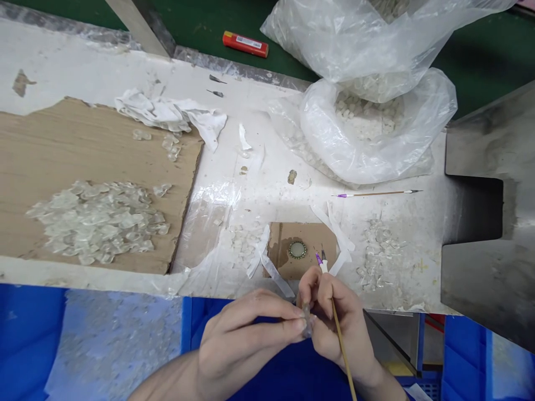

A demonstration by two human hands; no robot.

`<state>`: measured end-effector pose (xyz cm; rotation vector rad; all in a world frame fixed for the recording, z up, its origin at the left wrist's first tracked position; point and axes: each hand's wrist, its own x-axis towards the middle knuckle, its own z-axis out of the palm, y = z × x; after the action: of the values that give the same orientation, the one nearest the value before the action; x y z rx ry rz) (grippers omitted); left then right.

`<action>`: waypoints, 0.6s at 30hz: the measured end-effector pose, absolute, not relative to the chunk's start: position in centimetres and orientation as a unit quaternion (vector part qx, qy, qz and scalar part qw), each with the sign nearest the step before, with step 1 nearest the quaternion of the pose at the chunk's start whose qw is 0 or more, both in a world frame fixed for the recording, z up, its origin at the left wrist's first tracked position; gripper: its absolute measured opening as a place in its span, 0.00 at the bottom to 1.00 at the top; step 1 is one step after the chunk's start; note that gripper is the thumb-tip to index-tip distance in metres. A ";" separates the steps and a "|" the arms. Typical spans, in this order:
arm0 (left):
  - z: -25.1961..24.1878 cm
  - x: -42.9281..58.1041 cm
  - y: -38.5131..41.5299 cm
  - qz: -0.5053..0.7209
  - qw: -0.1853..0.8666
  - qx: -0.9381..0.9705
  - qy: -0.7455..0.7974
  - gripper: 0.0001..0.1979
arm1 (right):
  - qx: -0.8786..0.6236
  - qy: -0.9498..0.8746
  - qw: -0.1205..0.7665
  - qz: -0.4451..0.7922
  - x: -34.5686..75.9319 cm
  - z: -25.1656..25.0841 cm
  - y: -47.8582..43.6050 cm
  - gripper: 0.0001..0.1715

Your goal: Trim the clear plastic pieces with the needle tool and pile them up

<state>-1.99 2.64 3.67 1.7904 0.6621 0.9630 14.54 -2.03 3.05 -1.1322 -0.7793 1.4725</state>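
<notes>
My left hand (238, 340) pinches a small translucent chip (307, 320) between thumb and fingertips. My right hand (340, 328) grips a thin bamboo-handled tool (339, 328) with a white and purple tip, and it also touches the chip from the other side. Just beyond the tip, a round beaded metal bezel (297, 249) lies on a small cardboard piece (321, 236) held by white strips. A similar pointed tool (376, 194) lies on the white table (267, 167) to the right.
Translucent chips lie heaped on a large cardboard sheet (98, 223) and scattered on the table (378, 250). Plastic bags of pale pieces (359, 122), a white cloth (167, 114) and a red lighter (245, 44) lie beyond. A grey metal housing (485, 211) stands right; blue crates (29, 345) sit below.
</notes>
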 end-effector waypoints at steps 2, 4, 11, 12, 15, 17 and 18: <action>3.6 -1.9 2.7 0.399 0.490 0.725 0.274 0.06 | -0.467 -0.317 0.544 0.621 14.2 3.0 -2.1 0.26; 3.5 -1.7 2.8 0.413 0.504 0.706 0.277 0.04 | -0.458 -0.326 0.556 0.612 13.9 2.9 -2.1 0.25; 3.6 -0.9 2.9 0.458 0.509 0.663 0.303 0.07 | -0.472 -0.459 0.568 0.494 14.2 3.2 -2.4 0.21; 3.6 -0.9 2.9 0.456 0.510 0.665 0.299 0.07 | -0.471 -0.472 0.568 0.482 14.2 3.2 -2.5 0.21; 3.7 -1.1 2.9 0.455 0.507 0.671 0.292 0.07 | -0.468 -0.499 0.565 0.461 14.2 3.1 -2.5 0.20; 3.7 -1.2 2.9 0.452 0.509 0.674 0.286 0.06 | -0.468 -0.508 0.560 0.456 14.2 3.1 -2.6 0.20; 3.6 -1.2 2.9 0.451 0.510 0.675 0.284 0.06 | -0.469 -0.512 0.557 0.455 14.3 3.1 -2.6 0.19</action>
<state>-1.25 2.89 3.63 1.6265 0.6833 1.0856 14.25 -2.65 3.11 -1.1078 -1.2073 1.0747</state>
